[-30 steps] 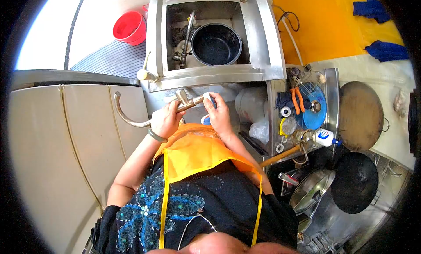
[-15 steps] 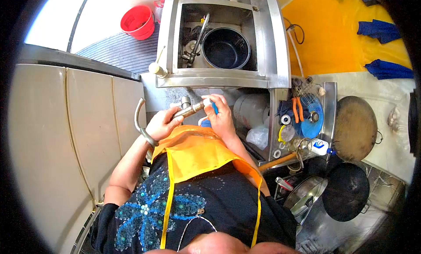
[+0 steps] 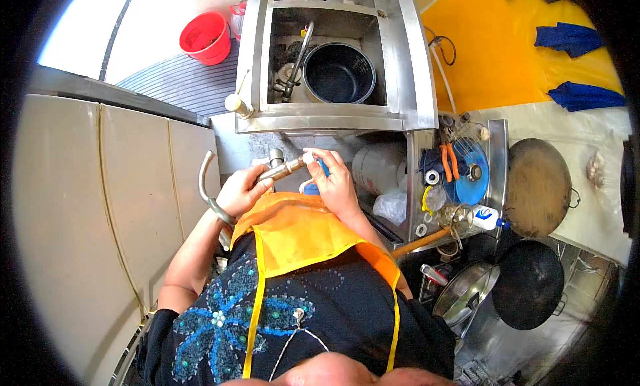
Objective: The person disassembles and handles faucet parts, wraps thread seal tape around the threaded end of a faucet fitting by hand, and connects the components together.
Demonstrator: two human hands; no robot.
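A metal faucet (image 3: pixel 283 170) with a curved spout lies across the front of my body, its inlet end pointing right. My left hand (image 3: pixel 241 190) is closed around the faucet's body, and the spout curves up beyond my left wrist. White wrapping, which looks like thread seal tape (image 3: pixel 309 157), covers the inlet end. Against that end, my right hand (image 3: pixel 333 183) pinches with thumb and fingers. Something small and blue (image 3: pixel 324 167) shows between the right thumb and fingers; its shape is mostly hidden.
Ahead is a steel sink (image 3: pixel 320 123) holding a black pot (image 3: pixel 339 73) beside a standing faucet (image 3: pixel 301 59). At right, a crowded shelf holds orange-handled pliers (image 3: pixel 449 162) and a white bottle (image 3: pixel 485 217). A wok (image 3: pixel 527 285) sits lower right; white cabinets (image 3: pixel 140 179) line the left.
The right fingers have shifted around the white-wrapped end, and less of the blue thing shows. The left hand keeps its hold on the faucet. The view has shifted slightly.
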